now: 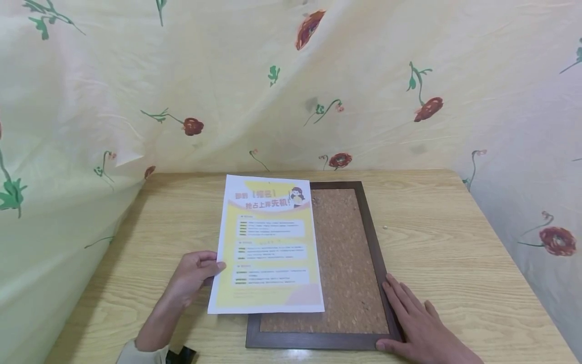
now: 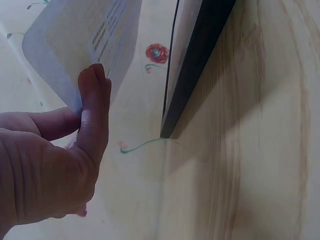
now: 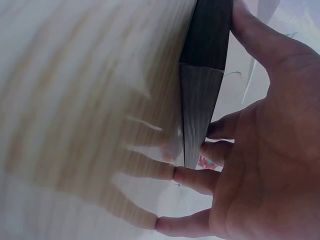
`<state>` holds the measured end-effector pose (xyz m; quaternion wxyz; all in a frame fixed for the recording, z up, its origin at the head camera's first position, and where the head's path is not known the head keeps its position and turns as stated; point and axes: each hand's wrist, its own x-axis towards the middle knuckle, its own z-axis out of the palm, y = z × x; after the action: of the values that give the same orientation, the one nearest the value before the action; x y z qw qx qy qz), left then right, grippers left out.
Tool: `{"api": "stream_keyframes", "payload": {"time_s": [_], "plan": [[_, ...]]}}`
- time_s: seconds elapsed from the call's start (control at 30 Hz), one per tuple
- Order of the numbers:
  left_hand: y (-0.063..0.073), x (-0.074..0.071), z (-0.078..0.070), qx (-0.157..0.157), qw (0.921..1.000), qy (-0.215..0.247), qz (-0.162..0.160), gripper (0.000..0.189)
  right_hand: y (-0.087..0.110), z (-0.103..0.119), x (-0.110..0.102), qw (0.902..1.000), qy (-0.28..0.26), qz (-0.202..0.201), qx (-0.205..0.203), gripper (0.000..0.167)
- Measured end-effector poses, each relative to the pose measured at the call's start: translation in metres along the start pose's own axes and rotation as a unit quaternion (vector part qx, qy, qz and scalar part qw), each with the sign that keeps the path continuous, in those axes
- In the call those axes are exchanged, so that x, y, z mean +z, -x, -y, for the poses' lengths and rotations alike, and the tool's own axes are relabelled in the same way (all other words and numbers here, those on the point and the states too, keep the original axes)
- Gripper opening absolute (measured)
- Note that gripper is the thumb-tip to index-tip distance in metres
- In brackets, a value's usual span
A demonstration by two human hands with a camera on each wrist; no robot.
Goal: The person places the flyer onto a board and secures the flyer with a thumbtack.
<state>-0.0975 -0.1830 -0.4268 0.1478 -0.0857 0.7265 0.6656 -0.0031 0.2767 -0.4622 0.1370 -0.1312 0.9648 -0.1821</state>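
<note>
My left hand (image 1: 193, 275) pinches the left edge of a printed paper sheet (image 1: 273, 298), thumb in front and fingers behind. The sheet is yellow and white with text blocks and a small cartoon figure. It overlaps the left part of a dark-framed cork board (image 1: 350, 253), hiding that side in the head view. In the left wrist view the sheet (image 2: 55, 45) is held up off the table. My right hand (image 1: 420, 323) rests at the board's near right corner, fingers straight along its side and thumb at the front edge. Two fingertips touch the table in the right wrist view.
A pale wooden table (image 1: 454, 242) lies under the board. A flower-patterned cloth (image 1: 227, 76) hangs behind it and along both sides. A tiny shiny object (image 1: 385, 227) lies right of the board. Something black (image 1: 182, 355) shows beside the left cuff.
</note>
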Motion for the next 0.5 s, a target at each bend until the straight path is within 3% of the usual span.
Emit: {"api": "stream_keyframes", "payload": {"time_s": [0.5], "plan": [[-0.003, 0.017, 0.000, 0.006, 0.9997, 0.004, 0.022, 0.026, 0.000, -0.002, 0.001, 0.9999, 0.003, -0.011, -0.004, 0.115]]}}
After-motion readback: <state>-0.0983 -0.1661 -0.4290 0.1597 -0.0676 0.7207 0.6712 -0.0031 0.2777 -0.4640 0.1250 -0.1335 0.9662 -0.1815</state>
